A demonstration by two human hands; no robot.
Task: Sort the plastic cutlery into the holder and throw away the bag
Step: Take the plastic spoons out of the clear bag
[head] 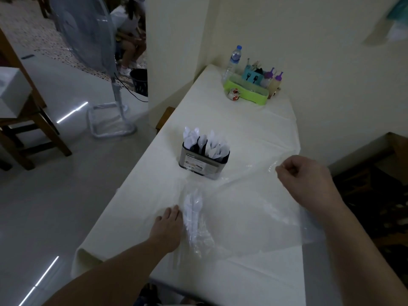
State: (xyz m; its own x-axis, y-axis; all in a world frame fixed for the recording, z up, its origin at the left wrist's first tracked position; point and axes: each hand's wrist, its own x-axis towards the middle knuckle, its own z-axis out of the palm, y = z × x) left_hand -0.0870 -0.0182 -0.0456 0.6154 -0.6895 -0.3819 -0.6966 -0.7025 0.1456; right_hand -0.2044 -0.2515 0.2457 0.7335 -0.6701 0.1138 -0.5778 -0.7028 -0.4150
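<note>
The table (254, 120), under a pale cloth, runs from 6 o'clock up to 1 o'clock and carries everything, so both hands can work low on it. On it, toward 5 o'clock, the clear bag (249, 208) is spread almost flat; I think it is stretched so that the last pieces can be reached. The right hand (306, 175), at 3 o'clock, has its fingers curled and seems to pinch the far edge of the bag, holding it tight. The left hand (170, 226), at 7 o'clock, lies with straight fingers beside a bundle of white cutlery (194, 215) that is partly inside the bag, probably to press or slide it out. Whether the fingertips touch the bundle I cannot tell. The holder (203, 163) stands at the centre, just beyond the bag, already filled with white pieces standing upright in its compartments. At 1 o'clock, well apart, stands a green tray (249, 94) with a water bottle (234, 59).
</note>
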